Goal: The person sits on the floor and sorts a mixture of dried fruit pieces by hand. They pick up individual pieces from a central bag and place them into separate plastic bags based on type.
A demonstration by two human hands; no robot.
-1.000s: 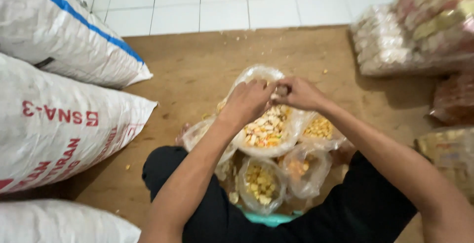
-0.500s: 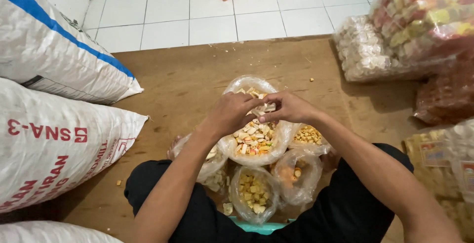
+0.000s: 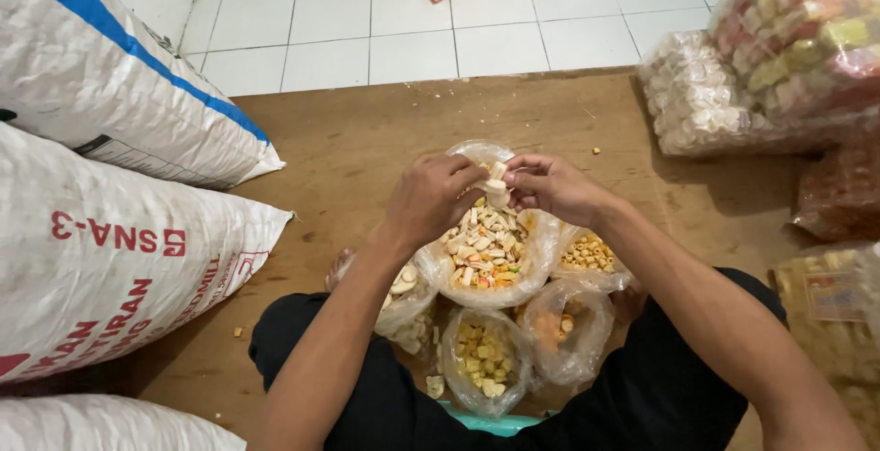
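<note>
Left hand [image 3: 429,196] and right hand [image 3: 548,185] pinch the clear snack bag [image 3: 490,254] shut above the wooden floor [image 3: 367,139].

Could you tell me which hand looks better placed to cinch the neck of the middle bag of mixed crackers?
Probably the right. The right hand pinches the gathered plastic just above the bag of mixed crackers, while the left hand has its fingers curled around loose pieces at the opening, so it seems occupied.

Sacks [image 3: 119,231] left, snack bags [image 3: 779,75] right, open bag [image 3: 490,254] btwn.
</note>
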